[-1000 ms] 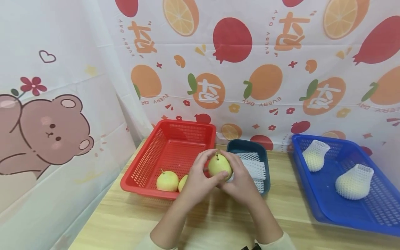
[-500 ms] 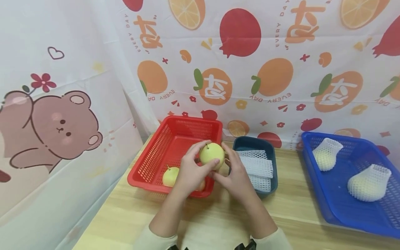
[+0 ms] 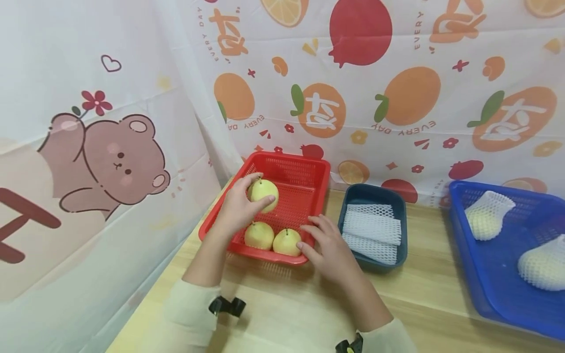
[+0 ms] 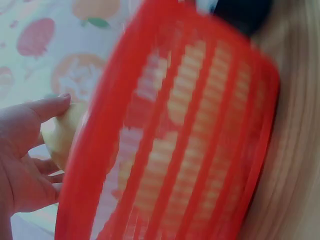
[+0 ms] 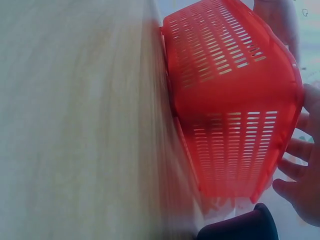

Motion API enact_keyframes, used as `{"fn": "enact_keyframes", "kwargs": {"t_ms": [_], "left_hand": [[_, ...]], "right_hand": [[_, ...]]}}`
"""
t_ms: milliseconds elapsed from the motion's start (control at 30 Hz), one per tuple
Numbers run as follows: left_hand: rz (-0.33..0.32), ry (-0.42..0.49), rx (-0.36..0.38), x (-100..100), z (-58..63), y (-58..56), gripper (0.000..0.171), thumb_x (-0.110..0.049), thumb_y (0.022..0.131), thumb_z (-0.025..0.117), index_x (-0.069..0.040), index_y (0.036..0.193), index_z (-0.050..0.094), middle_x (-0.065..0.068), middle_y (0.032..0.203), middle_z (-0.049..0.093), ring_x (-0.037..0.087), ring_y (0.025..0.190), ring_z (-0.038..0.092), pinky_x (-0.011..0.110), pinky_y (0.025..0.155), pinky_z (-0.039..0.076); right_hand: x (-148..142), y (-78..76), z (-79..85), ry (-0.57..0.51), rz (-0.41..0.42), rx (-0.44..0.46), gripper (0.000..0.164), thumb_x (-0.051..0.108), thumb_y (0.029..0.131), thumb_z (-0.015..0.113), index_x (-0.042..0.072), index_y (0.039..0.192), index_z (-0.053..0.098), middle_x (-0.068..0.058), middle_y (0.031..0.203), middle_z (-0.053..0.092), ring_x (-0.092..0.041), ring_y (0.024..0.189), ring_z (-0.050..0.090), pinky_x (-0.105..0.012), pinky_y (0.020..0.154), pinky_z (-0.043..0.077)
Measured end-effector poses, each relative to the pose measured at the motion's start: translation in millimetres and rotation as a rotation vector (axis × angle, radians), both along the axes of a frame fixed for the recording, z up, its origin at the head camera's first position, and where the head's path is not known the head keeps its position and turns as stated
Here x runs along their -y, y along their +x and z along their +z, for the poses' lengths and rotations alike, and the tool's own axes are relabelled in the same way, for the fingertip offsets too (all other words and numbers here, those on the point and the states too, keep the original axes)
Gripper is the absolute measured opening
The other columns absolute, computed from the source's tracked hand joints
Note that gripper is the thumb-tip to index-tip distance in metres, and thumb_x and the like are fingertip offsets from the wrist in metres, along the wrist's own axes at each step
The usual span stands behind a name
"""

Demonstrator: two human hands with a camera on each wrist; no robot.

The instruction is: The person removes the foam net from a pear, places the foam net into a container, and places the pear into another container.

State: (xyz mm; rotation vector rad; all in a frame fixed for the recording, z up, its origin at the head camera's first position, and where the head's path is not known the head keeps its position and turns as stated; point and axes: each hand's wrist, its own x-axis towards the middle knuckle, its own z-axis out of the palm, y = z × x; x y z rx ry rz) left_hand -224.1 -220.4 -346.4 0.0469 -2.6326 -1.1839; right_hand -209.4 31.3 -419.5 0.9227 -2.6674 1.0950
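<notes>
My left hand (image 3: 240,203) grips a yellow pear (image 3: 266,195) above the left side of the red basket (image 3: 318,196). In the left wrist view the same pear (image 4: 62,132) shows between thumb and fingers, partly behind the basket rim. Two more bare pears lie at the basket's near end, a left one (image 3: 259,236) and a right one (image 3: 287,242). My right hand (image 3: 328,247) is at the basket's right near corner with its fingers spread and nothing held. In the right wrist view those fingers (image 5: 298,150) lie along the basket's rim.
A dark teal tray (image 3: 401,255) holding white foam net sleeves (image 3: 372,230) stands right of the red basket. Farther right, a blue basket (image 3: 474,274) contains two pears in foam nets, one at the back (image 3: 487,215) and one nearer (image 3: 545,264). A printed cloth hangs behind.
Both hands held the pear in front of the baskets earlier. The left hand has carried it left over the red basket, and the right hand has let go. The head view has shifted left.
</notes>
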Motion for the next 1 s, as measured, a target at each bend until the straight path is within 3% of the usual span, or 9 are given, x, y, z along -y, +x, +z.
{"fn": "enact_keyframes", "kwargs": {"t_ms": [133,333,533,667,867,1000], "left_hand": [[-0.038,-0.153,0.054,17.8,-2.1,-21.8,0.069,-0.035,0.085,0.077,-0.009,0.142,0.048,0.014,0.138,0.053,0.032,0.128,0.047,0.054,0.105,0.043],[-0.080,-0.336,0.159,30.0,-17.1,-35.6,0.065,-0.035,0.083,0.079,-0.002,0.134,0.053,0.017,0.121,0.063,0.030,0.104,0.058,0.049,0.092,0.050],[-0.070,-0.353,0.310,36.0,-26.6,-29.6,0.058,-0.031,0.081,0.081,-0.004,0.126,0.055,0.012,0.098,0.065,0.025,0.085,0.060,0.041,0.076,0.058],[-0.085,-0.406,0.360,38.7,-27.9,-27.5,0.053,-0.029,0.081,0.081,0.000,0.119,0.058,0.011,0.092,0.066,0.025,0.083,0.061,0.041,0.075,0.056],[-0.090,-0.395,0.383,38.3,-20.2,-26.0,0.046,-0.030,0.085,0.076,0.003,0.115,0.064,0.014,0.100,0.068,0.026,0.088,0.062,0.042,0.078,0.057],[-0.089,-0.402,0.395,40.6,-17.6,-22.1,0.058,-0.033,0.087,0.074,0.003,0.128,0.056,0.020,0.117,0.066,0.033,0.104,0.062,0.050,0.091,0.053]], "right_hand": [[-4.4,-2.2,0.6,-0.009,0.005,-0.017,0.040,0.038,0.091,0.068,0.017,0.124,0.068,-0.002,0.145,0.050,-0.028,0.144,0.031,-0.058,0.107,0.040],[-6.3,-1.7,-0.6,-0.021,0.014,-0.018,0.038,0.039,0.092,0.067,0.016,0.122,0.069,-0.004,0.145,0.050,-0.028,0.145,0.030,-0.059,0.107,0.040],[-0.4,1.7,-3.8,-0.025,0.025,-0.011,0.037,0.041,0.092,0.065,0.017,0.121,0.069,-0.004,0.146,0.049,-0.028,0.145,0.029,-0.058,0.106,0.041],[1.3,2.4,-5.4,-0.018,0.019,-0.010,0.036,0.043,0.093,0.063,0.019,0.120,0.069,0.000,0.146,0.049,-0.026,0.145,0.029,-0.057,0.107,0.041],[-0.9,0.7,-5.0,-0.024,0.007,-0.017,0.035,0.042,0.094,0.063,0.019,0.119,0.070,0.001,0.146,0.049,-0.025,0.146,0.029,-0.056,0.109,0.038],[0.7,-0.1,-5.1,-0.030,0.027,-0.013,0.036,0.042,0.094,0.062,0.017,0.119,0.070,-0.002,0.146,0.049,-0.027,0.146,0.028,-0.058,0.109,0.038]]}}
